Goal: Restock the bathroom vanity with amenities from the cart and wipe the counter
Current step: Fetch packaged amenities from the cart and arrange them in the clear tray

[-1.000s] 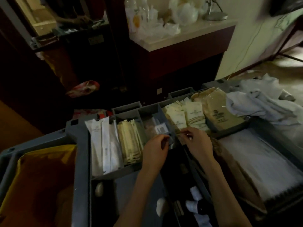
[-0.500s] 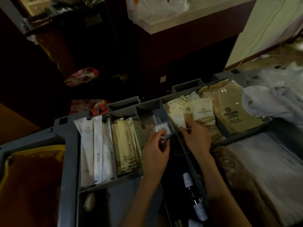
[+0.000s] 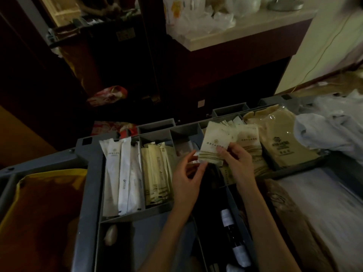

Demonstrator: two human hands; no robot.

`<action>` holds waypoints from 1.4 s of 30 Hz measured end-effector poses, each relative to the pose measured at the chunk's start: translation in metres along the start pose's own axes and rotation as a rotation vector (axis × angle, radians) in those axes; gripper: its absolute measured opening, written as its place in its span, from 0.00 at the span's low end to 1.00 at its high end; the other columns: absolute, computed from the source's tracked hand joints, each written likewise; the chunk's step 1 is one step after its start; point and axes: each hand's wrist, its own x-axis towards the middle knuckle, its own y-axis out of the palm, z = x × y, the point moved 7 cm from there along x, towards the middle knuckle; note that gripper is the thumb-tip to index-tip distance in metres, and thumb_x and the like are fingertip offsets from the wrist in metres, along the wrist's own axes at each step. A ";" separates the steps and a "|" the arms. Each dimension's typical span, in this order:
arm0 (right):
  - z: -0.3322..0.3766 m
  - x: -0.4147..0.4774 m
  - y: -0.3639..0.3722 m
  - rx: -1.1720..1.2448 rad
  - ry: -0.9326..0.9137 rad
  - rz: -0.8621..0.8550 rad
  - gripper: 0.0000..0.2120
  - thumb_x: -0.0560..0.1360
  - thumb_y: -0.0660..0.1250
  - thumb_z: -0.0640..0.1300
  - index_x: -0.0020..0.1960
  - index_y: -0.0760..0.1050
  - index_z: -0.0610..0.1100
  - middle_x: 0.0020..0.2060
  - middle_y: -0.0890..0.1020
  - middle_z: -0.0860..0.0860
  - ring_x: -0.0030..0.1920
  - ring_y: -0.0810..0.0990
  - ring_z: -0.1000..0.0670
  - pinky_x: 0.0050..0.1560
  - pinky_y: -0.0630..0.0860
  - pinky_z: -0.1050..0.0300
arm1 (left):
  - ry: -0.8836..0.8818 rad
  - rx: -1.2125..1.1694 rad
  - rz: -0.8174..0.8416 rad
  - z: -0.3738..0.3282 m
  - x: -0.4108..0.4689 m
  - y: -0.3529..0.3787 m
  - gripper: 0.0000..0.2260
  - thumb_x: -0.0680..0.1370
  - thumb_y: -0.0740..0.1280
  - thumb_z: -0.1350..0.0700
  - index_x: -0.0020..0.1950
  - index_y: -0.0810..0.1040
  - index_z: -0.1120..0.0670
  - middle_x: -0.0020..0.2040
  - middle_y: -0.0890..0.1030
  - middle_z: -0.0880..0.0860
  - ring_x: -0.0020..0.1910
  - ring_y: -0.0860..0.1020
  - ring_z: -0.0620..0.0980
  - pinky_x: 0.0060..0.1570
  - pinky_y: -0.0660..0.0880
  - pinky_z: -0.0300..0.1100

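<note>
A grey housekeeping cart tray (image 3: 88, 165) with dividers fills the lower view. My right hand (image 3: 236, 160) pinches a cream square amenity packet (image 3: 213, 146), lifted above the stack of similar packets (image 3: 249, 142). My left hand (image 3: 188, 171) hovers beside the packet's lower left corner with small white packets between its fingers; how firmly it grips them is unclear. Long white sachets (image 3: 119, 173) and cream sachets (image 3: 157, 173) lie in the compartments to the left.
Tan bagged items (image 3: 279, 142) and white cloths (image 3: 330, 134) sit at the right. Small dark bottles (image 3: 229, 224) lie in the near compartment. A yellow bag (image 3: 39, 213) hangs at the cart's left. A counter (image 3: 245, 26) with plastic bags stands behind.
My right hand has lifted a cream packet out of the stack and raised it. My left hand has moved up toward it. The view has shifted closer to the cart.
</note>
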 end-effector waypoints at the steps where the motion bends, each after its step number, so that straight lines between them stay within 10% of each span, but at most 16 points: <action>1: -0.001 -0.001 0.007 -0.010 0.024 0.072 0.02 0.74 0.71 0.39 0.45 0.80 0.45 0.39 0.85 0.54 0.43 0.83 0.57 0.43 0.77 0.67 | -0.014 -0.020 -0.010 0.001 0.001 -0.001 0.18 0.76 0.69 0.53 0.66 0.74 0.50 0.56 0.81 0.47 0.52 0.81 0.42 0.51 0.79 0.40; 13: -0.010 -0.008 0.032 -0.118 0.016 0.293 0.05 0.72 0.72 0.37 0.46 0.81 0.45 0.42 0.85 0.53 0.45 0.84 0.56 0.46 0.77 0.66 | -0.064 -0.052 -0.130 0.010 0.009 -0.014 0.10 0.75 0.71 0.61 0.57 0.80 0.58 0.49 0.84 0.49 0.48 0.82 0.43 0.48 0.79 0.37; 22: 0.001 0.011 -0.037 -0.696 -0.139 -0.384 0.11 0.75 0.69 0.42 0.56 0.78 0.48 0.55 0.79 0.49 0.55 0.77 0.47 0.48 0.74 0.54 | -0.124 -0.098 -0.123 0.016 0.010 -0.015 0.10 0.75 0.71 0.61 0.55 0.81 0.59 0.48 0.84 0.51 0.46 0.83 0.44 0.46 0.79 0.36; 29: -0.010 0.034 -0.045 -0.850 -0.021 -0.361 0.23 0.76 0.67 0.41 0.70 0.68 0.43 0.67 0.69 0.41 0.68 0.64 0.41 0.61 0.72 0.42 | -0.113 -0.091 -0.121 0.013 0.008 -0.015 0.09 0.75 0.71 0.60 0.54 0.81 0.57 0.47 0.84 0.49 0.45 0.83 0.43 0.44 0.79 0.35; 42: -0.019 0.029 -0.043 -0.848 0.029 -0.335 0.14 0.74 0.71 0.41 0.59 0.78 0.45 0.63 0.72 0.43 0.63 0.68 0.41 0.56 0.72 0.47 | -0.097 -0.106 -0.104 0.010 0.007 -0.013 0.08 0.74 0.72 0.60 0.50 0.80 0.49 0.46 0.84 0.47 0.46 0.83 0.44 0.46 0.79 0.37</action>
